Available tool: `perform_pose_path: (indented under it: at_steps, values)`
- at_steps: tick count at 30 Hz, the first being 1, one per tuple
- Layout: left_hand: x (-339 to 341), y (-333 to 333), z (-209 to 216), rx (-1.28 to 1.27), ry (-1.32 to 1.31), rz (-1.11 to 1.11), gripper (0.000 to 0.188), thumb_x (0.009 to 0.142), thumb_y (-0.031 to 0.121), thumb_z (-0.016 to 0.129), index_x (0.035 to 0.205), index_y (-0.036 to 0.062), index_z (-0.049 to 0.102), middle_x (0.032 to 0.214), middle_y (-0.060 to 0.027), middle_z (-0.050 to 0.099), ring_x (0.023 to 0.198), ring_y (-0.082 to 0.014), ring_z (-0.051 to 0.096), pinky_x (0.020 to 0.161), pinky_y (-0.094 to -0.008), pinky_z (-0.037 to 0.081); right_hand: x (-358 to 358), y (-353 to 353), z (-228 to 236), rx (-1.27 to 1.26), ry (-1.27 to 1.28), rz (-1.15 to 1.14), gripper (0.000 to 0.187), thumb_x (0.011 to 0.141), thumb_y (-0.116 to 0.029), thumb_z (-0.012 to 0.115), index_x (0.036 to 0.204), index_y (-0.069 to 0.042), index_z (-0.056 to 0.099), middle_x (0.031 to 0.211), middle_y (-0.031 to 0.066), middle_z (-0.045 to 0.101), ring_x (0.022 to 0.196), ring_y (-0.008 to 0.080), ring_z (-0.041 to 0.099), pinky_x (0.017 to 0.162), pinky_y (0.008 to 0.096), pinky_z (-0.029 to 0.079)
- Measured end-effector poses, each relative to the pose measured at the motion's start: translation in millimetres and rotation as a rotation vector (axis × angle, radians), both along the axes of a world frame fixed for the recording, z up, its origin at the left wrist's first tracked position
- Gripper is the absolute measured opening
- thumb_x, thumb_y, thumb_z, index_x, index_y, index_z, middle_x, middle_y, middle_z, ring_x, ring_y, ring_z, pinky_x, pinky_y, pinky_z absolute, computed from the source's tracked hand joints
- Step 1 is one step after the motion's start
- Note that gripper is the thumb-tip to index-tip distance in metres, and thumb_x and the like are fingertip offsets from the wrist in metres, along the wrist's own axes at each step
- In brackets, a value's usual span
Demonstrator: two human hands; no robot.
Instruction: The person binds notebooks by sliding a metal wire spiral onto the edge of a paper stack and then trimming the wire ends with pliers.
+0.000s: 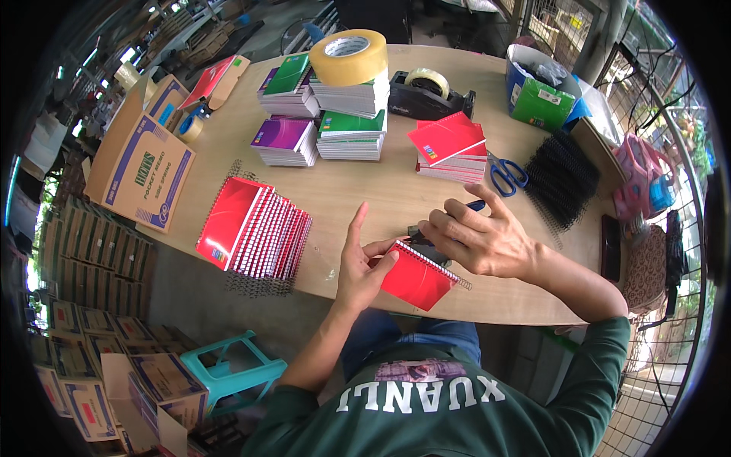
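Note:
My left hand pinches a small red spiral notepad between thumb and fingers, its index finger stretched upward. The notepad is tilted above the table's near edge. A wire coil runs along its upper edge, and a loose end sticks out at the right. My right hand is curled just above that coil, one finger raised. Dark tool parts and a blue tip show around the right hand's fingers. Whether those fingers grip the tool is hidden.
A stack of red notepads with coils lies left; more red ones lie ahead beside blue-handled scissors. Black coils are piled right. Notepad stacks, a tape roll, a tape dispenser and a carton stand farther off.

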State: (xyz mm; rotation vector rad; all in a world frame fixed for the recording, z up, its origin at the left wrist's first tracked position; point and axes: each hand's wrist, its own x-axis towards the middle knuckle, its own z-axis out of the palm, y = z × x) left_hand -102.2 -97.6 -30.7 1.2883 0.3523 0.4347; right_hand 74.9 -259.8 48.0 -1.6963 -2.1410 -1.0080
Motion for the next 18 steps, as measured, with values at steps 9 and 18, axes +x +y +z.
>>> perform_pose_path:
  at_steps: [9,18]
  values:
    - [3.7,0.4,1.0,0.019,0.043,-0.036,0.090,0.093,-0.002,0.068,0.161,0.0135,0.011,0.110,-0.0216,0.072,0.096,-0.0127,0.069,0.081,-0.0241,0.055,2.3,2.5,5.8,-0.029,-0.111,0.043,0.033,0.070,-0.021,0.067,0.101,-0.012,0.072,0.104,-0.0009,0.062,0.106,0.0148,0.058,0.104,0.0463,0.044]
    - [1.3,-3.9,-16.2,0.685,0.009,0.183,0.043,0.096,0.002,0.064,0.138,0.0045,0.054,0.100,-0.0129,0.074,0.092,-0.0168,0.070,0.083,-0.0302,0.056,-15.7,-1.1,-9.1,-0.483,1.006,-0.234,0.031,0.082,-0.027,0.077,0.101,-0.003,0.072,0.094,0.0123,0.069,0.078,0.0352,0.069,0.072,0.0431,0.055]
